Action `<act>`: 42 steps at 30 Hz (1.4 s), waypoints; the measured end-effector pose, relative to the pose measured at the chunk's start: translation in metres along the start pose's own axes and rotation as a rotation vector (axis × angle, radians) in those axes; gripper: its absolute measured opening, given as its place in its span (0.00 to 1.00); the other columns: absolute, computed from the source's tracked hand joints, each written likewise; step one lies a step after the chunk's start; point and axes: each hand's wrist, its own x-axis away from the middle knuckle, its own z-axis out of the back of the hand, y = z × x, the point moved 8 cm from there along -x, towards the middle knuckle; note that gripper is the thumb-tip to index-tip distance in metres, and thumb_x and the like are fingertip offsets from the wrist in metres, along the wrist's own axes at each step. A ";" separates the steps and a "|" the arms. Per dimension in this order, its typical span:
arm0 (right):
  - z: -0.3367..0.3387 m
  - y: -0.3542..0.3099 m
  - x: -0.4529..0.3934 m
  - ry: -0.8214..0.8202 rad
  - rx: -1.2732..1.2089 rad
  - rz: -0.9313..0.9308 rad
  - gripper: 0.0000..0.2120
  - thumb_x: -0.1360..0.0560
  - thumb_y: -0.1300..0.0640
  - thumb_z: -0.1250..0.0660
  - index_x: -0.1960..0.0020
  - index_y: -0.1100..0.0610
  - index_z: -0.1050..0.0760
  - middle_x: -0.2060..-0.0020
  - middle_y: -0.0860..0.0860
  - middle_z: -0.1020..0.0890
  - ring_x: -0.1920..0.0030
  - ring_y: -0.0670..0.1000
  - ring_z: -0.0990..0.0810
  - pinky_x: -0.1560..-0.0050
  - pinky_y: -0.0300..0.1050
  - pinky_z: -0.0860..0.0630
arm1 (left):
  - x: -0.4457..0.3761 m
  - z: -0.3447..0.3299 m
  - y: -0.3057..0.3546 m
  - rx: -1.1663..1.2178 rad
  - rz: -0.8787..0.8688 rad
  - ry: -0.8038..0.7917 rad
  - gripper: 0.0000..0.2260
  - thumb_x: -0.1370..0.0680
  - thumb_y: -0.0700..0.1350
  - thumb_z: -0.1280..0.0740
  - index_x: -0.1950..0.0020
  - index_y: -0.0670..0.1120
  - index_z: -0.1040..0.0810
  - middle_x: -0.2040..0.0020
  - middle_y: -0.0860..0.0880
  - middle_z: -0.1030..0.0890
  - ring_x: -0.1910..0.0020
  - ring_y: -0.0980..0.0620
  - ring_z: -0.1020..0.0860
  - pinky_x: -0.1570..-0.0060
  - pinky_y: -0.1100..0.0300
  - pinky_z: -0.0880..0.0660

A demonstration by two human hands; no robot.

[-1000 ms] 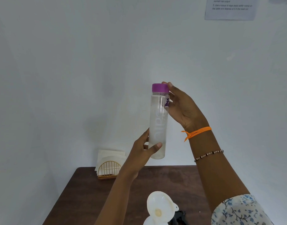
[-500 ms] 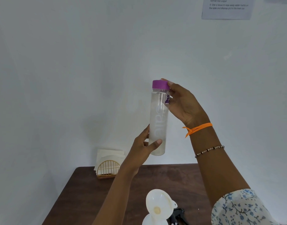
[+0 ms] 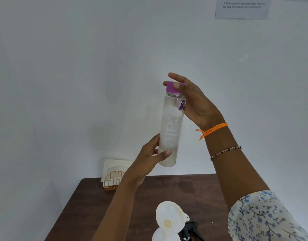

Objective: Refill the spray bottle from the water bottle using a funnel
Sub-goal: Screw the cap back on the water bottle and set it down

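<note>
- Our right hand (image 3: 195, 103) curls over the top of the tall frosted clear plastic water bottle (image 3: 169, 129), thumb and fingers wrapped round its purple screw cap (image 3: 173, 87); we judge this a grip for twisting the cap off.
- Our left hand (image 3: 149, 160) clasps the bottle's lower body, thumb across the front and fingers behind, holding it upright in the air well above the table so the cap has something to turn against.
- The cap sits on the neck with a thin band of thread showing under it; we cannot tell how far it is loosened.
- Below, near the bottom edge, the white plastic funnel (image 3: 168, 216) stands tilted in the neck of the white spray bottle (image 3: 157, 234), ready to take the water; only the bottle's shoulder shows, the rest is cut off.
- Just right of it lies a black object (image 3: 190, 227), likely the removed spray trigger head, though it is partly cut off and too dark to be sure.
- On the far left corner of the dark brown wooden table (image 3: 193, 192) stands 1 gold wire napkin holder (image 3: 113, 180) with white tissues.
- The water level inside the frosted bottle is hard to make out.
- A printed sheet (image 3: 242, 7) on the wall is cropped and mostly unreadable.
</note>
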 end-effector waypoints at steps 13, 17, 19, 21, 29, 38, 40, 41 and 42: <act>-0.001 0.011 -0.003 0.072 0.128 0.070 0.06 0.25 0.61 0.36 0.49 0.58 0.25 0.54 0.55 0.19 0.53 0.52 0.21 0.47 0.43 0.23 | 0.001 0.001 -0.009 -0.183 0.041 0.114 0.25 0.25 0.49 0.32 0.31 0.55 0.36 0.37 0.56 0.27 0.43 0.53 0.26 0.43 0.60 0.27; 0.000 0.015 -0.001 0.113 0.130 0.084 0.05 0.24 0.61 0.36 0.48 0.59 0.26 0.55 0.55 0.20 0.56 0.52 0.18 0.50 0.42 0.22 | 0.002 -0.004 -0.010 -0.231 0.069 0.147 0.26 0.24 0.49 0.33 0.30 0.55 0.39 0.36 0.56 0.30 0.44 0.56 0.29 0.43 0.61 0.29; 0.001 0.015 -0.001 0.137 0.147 0.093 0.06 0.24 0.61 0.36 0.48 0.59 0.26 0.56 0.55 0.20 0.56 0.52 0.18 0.50 0.42 0.22 | 0.000 -0.004 -0.012 -0.260 0.085 0.175 0.26 0.25 0.50 0.33 0.30 0.55 0.40 0.34 0.55 0.31 0.43 0.57 0.30 0.39 0.57 0.30; 0.002 0.015 0.000 0.164 0.176 0.100 0.06 0.25 0.60 0.35 0.48 0.58 0.26 0.56 0.54 0.19 0.56 0.53 0.18 0.49 0.45 0.23 | -0.002 -0.004 -0.014 -0.272 0.095 0.209 0.27 0.25 0.51 0.32 0.29 0.55 0.40 0.32 0.54 0.31 0.39 0.54 0.29 0.37 0.53 0.30; 0.011 0.017 0.002 0.264 0.242 0.112 0.06 0.26 0.57 0.33 0.50 0.57 0.25 0.57 0.52 0.19 0.58 0.50 0.18 0.53 0.51 0.26 | 0.000 -0.006 -0.012 -0.295 0.086 0.298 0.27 0.25 0.50 0.32 0.29 0.54 0.39 0.32 0.52 0.30 0.36 0.51 0.29 0.37 0.52 0.30; 0.015 0.017 0.006 0.235 0.201 0.127 0.06 0.26 0.60 0.34 0.49 0.59 0.25 0.57 0.54 0.19 0.59 0.50 0.18 0.49 0.48 0.23 | 0.003 -0.012 -0.015 -0.358 0.083 0.334 0.29 0.26 0.52 0.31 0.28 0.54 0.40 0.32 0.52 0.30 0.37 0.50 0.28 0.36 0.51 0.30; 0.017 0.020 0.004 0.199 0.213 0.099 0.07 0.26 0.59 0.33 0.48 0.57 0.24 0.55 0.54 0.19 0.56 0.53 0.18 0.47 0.53 0.23 | 0.001 -0.014 -0.017 -0.321 0.100 0.298 0.29 0.26 0.52 0.31 0.28 0.55 0.40 0.31 0.53 0.31 0.36 0.50 0.29 0.36 0.50 0.31; 0.019 0.023 0.004 0.189 0.247 0.079 0.07 0.26 0.57 0.33 0.48 0.55 0.24 0.53 0.55 0.20 0.53 0.55 0.18 0.47 0.57 0.24 | 0.001 -0.014 -0.019 -0.291 0.111 0.270 0.29 0.26 0.52 0.31 0.28 0.56 0.40 0.31 0.53 0.32 0.35 0.51 0.30 0.35 0.51 0.31; 0.019 0.027 0.004 0.181 0.286 0.058 0.07 0.26 0.55 0.33 0.48 0.53 0.24 0.51 0.56 0.20 0.51 0.57 0.19 0.48 0.60 0.24 | -0.001 -0.013 -0.020 -0.268 0.124 0.246 0.29 0.26 0.52 0.31 0.28 0.55 0.40 0.30 0.53 0.32 0.35 0.51 0.30 0.36 0.52 0.31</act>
